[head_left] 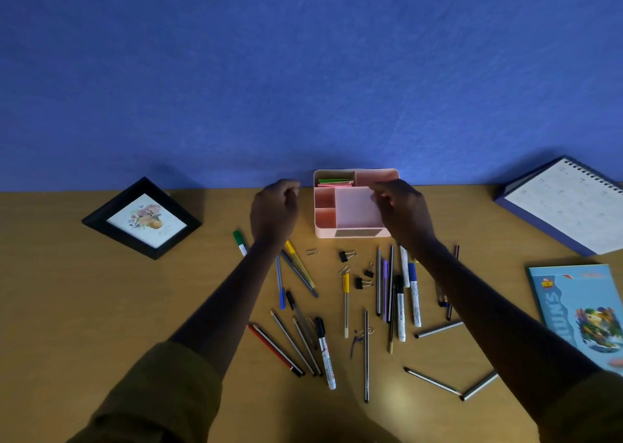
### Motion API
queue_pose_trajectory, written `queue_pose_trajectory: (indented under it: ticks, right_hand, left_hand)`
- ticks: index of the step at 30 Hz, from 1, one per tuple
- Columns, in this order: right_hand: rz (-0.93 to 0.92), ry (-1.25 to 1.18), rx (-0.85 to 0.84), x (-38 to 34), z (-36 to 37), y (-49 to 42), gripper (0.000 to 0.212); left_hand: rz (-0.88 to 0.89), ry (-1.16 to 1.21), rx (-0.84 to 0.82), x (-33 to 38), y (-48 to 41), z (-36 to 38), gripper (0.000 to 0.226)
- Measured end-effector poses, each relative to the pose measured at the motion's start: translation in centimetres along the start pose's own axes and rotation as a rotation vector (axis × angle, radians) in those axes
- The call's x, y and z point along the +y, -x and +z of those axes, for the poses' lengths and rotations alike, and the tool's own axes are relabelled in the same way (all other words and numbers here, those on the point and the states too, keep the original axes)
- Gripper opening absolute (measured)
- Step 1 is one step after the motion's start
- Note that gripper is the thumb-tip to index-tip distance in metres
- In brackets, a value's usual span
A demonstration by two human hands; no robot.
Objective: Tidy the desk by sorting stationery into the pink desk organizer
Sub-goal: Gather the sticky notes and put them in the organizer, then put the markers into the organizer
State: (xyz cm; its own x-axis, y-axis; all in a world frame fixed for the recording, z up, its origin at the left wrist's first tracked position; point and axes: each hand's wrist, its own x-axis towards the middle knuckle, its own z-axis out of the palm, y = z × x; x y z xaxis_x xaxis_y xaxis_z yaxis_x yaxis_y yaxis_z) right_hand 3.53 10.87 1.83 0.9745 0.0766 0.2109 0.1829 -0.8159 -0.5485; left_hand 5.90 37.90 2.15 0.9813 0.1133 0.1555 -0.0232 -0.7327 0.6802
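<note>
The pink desk organizer (pixel 350 233) stands at the back of the desk against the wall, with coloured sticky strips (pixel 335 182) in its back left compartment. My right hand (pixel 401 208) pinches the right edge of a pale pink square pad (pixel 355 210), which lies over the organizer's large compartment. My left hand (pixel 274 211) hovers just left of the organizer, its fingers loosely curled and nothing visible in them. Several pens, pencils and markers (pixel 399 308) lie scattered on the desk in front, along with black binder clips (pixel 363 282) and paper clips (pixel 313 251).
A black picture frame (pixel 141 218) leans at the back left. A spiral desk calendar (pixel 566 206) stands at the back right, and a blue book (pixel 583 314) lies at the right edge. A blue wall rises behind the wooden desk (pixel 101 308).
</note>
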Motion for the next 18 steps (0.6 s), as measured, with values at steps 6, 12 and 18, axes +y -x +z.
queue_pose_trajectory:
  ticks: [6,12,18]
  right_hand:
    - [0.131,-0.047,0.036,2.9,-2.0,7.4,0.02]
    - [0.274,-0.074,-0.008,3.8,-1.5,12.1,0.038]
    - [0.4,0.059,-0.235,5.6,-0.7,14.6,0.043]
  left_hand:
    - [-0.206,0.005,-0.035,-3.1,5.7,-2.0,0.024]
    - [-0.337,0.089,-0.139,-2.9,10.9,-1.2,0.022]
    - [-0.276,0.11,-0.248,-0.3,15.0,1.5,0.02]
